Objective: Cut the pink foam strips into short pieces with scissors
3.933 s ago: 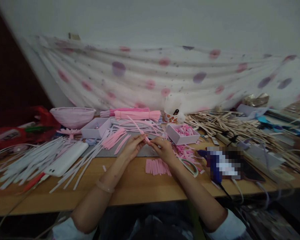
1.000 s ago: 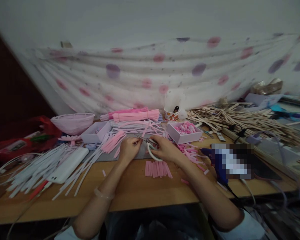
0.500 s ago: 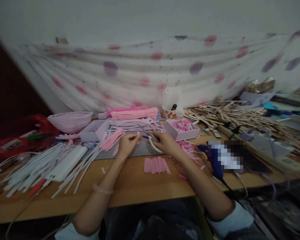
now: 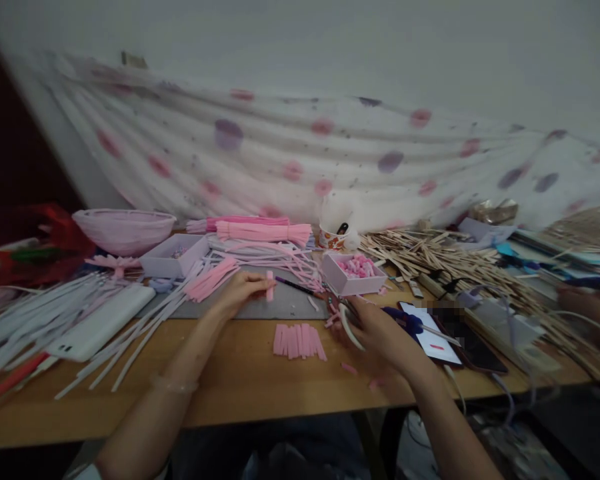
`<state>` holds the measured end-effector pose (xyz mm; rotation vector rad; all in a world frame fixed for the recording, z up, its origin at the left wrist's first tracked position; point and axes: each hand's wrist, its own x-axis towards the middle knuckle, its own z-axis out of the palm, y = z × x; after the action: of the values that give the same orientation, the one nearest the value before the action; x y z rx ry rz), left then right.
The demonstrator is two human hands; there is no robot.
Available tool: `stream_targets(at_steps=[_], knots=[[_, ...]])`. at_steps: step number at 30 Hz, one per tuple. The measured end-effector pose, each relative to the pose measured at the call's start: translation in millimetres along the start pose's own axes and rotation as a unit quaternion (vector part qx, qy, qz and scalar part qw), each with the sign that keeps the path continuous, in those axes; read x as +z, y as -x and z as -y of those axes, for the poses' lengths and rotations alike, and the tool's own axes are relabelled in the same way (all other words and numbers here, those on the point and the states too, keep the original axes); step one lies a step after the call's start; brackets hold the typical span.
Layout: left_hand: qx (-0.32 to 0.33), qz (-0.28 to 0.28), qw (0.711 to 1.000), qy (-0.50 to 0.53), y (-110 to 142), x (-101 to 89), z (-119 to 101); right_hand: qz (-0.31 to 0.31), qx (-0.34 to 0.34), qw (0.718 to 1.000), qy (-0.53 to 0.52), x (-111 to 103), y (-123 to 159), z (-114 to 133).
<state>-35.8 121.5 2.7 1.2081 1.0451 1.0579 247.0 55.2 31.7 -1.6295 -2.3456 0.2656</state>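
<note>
Between thumb and fingers of left hand [image 4: 245, 288]: short, flat, pale-pink, soft-looking strip [image 4: 270, 295], pinched upright over grey mat [image 4: 280, 308], just beside end of slim purple-and-black pen [image 4: 295, 285]. In right hand [image 4: 373, 323]: scissors with white loop handles [image 4: 351, 329], apparently gripped by the loops, near white open-topped box [image 4: 349, 286] of small pink pieces [image 4: 359, 267]; cannot tell exact finger placement, too blurred. On tan wooden table [image 4: 240, 387], nearer body: row of short flat pink strips [image 4: 299, 342], roughly side by side. For good handling, as judged here: pinch lightly, creasing being likely; point blades away from left hand and loose pieces; compare length and squareness of ends against row.
</note>
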Motion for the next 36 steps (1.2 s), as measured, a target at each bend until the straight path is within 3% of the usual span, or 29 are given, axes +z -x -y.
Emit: stream_targets(at_steps=[4,7,11,14,17,22,28,32,34,36], knots=[[-0.110,0.142,0.966,-0.186,10,-8.9,-4,0.058,0.103,0.982,0.146,6,4,8],[-0.171,0.191,0.929,-0.268,13,-4.7,1,0.113,0.124,0.966,0.198,7,3,16],[-0.220,0.178,0.927,-0.246,14,7.0,8,0.126,0.106,0.954,0.250,-10,-17,32],[-0.226,0.163,0.927,-0.253,15,13.1,10,0.088,0.076,0.965,0.235,-14,-60,46],[-0.235,0.167,0.926,-0.245,16,15.2,11,0.030,0.054,0.973,0.224,-1,-117,54],[-0.234,0.190,0.928,-0.218,15,13.9,12,0.040,0.082,0.965,0.247,32,-178,54],[-0.237,0.232,0.917,-0.221,15,15.7,9,0.061,0.073,0.964,0.248,46,-189,48],[-0.246,0.225,0.920,-0.205,15,7.2,3,0.044,0.078,0.968,0.236,35,-183,55],[-0.222,0.188,0.942,-0.169,13,-0.1,-1,0.019,0.072,0.976,0.204,21,-175,62],[-0.150,0.094,0.978,-0.111,10,-6.1,-6,-0.005,0.047,0.995,0.086,6,-163,69]])
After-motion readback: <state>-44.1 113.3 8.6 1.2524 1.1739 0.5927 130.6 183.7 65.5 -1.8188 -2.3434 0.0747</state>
